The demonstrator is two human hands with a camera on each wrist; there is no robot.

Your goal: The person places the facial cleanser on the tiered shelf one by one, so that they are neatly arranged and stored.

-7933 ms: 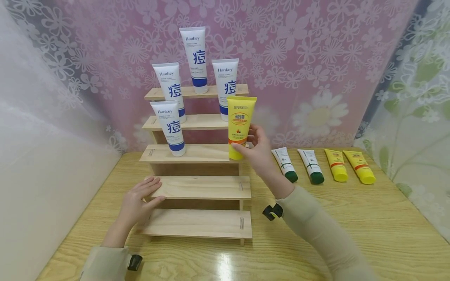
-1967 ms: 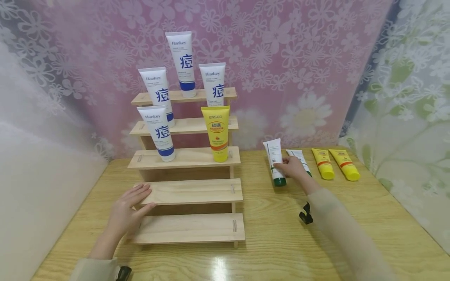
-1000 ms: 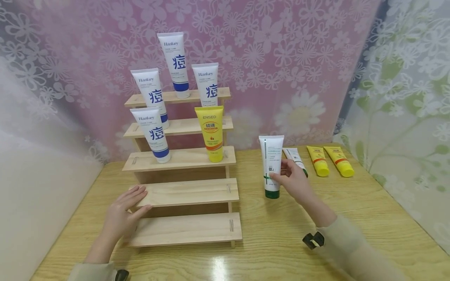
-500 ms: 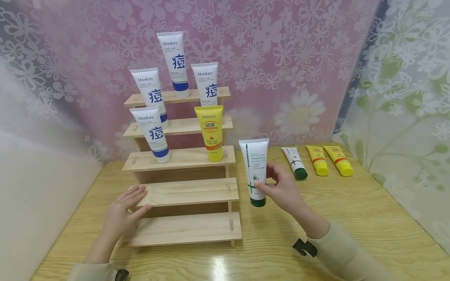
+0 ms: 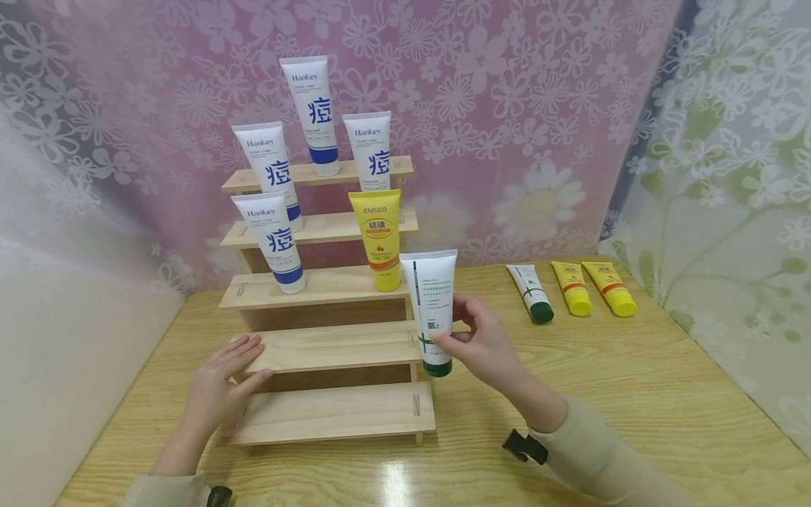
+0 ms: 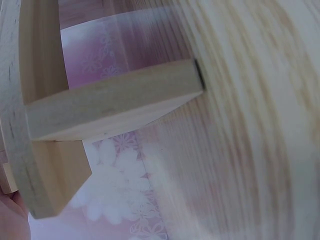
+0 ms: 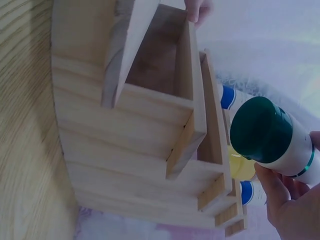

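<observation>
My right hand (image 5: 484, 348) pinches a white squeeze tube (image 5: 432, 303) with a dark green cap, upright and cap down. It is at the right end of the second step from the bottom of a wooden tiered rack (image 5: 342, 345); in the right wrist view the green cap (image 7: 262, 130) hangs apart from the shelves. My left hand (image 5: 218, 384) rests on the left end of that same step, fingers extended. Higher up stand several white tubes with blue bands, such as the lowest white tube (image 5: 271, 239), and a yellow tube (image 5: 378, 239) on the third step's right.
On the table (image 5: 570, 394), at the back right, lie a smaller-looking white tube with a green cap (image 5: 531, 292) and two yellow tubes, one a yellow tube (image 5: 610, 289) farthest right. A flowered pink curtain (image 5: 481, 127) hangs behind the rack.
Since the oldest frame, the yellow tube was set on the third step and released. My right hand then picked up the green-capped tube and carried it left to the rack. The left hand stays put.
</observation>
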